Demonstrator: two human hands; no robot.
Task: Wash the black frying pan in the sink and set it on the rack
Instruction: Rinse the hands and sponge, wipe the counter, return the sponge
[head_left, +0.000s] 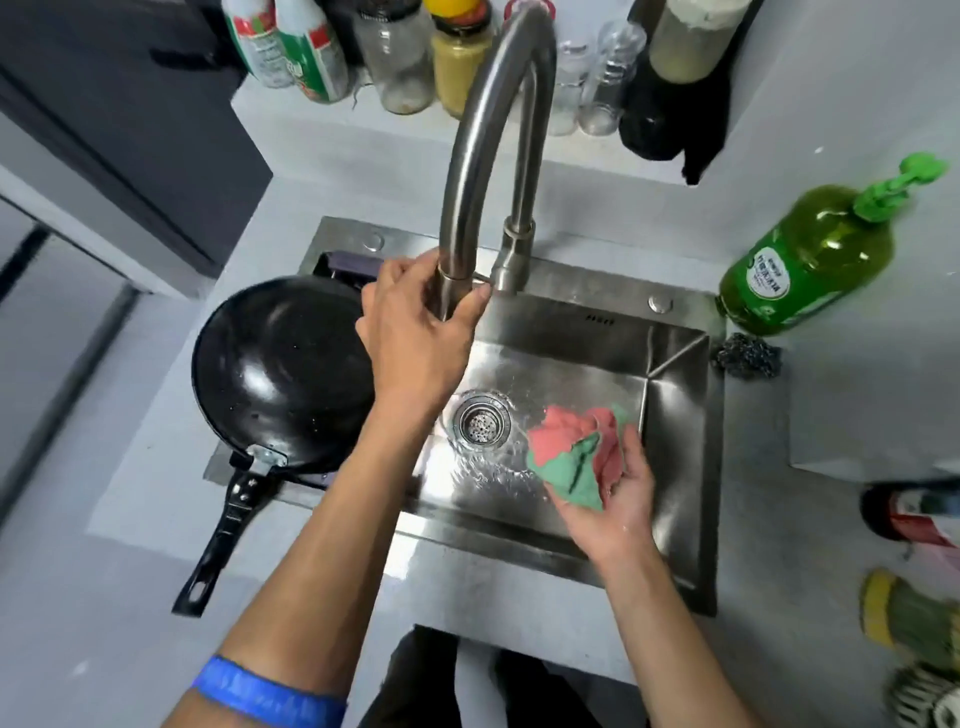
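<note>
Blue wristband (267, 693) on the left forearm sits closest to us, and that arm reaches far across the basin. Left hand (415, 332) is wrapped round the spout end of the tall steel faucet (488, 145), fingers and thumb curled about the tube. Right hand (621, 499) is over the near right part of the steel sink (675, 415), gripping a crumpled pink and green cloth (571, 452) that bunches up over the fingers. Water shimmers across the sink floor around the round drain strainer (480, 423). Black frying pan (283, 369) rests tilted at the left end of the sink, over the rim, its wet inside facing up and its black handle (221, 535) sticking out toward us over the grey counter (104, 571). On the right, a green pump bottle of dish soap (810, 260) stands on the counter, with a dark steel scourer (748, 356) just beside it.
</note>
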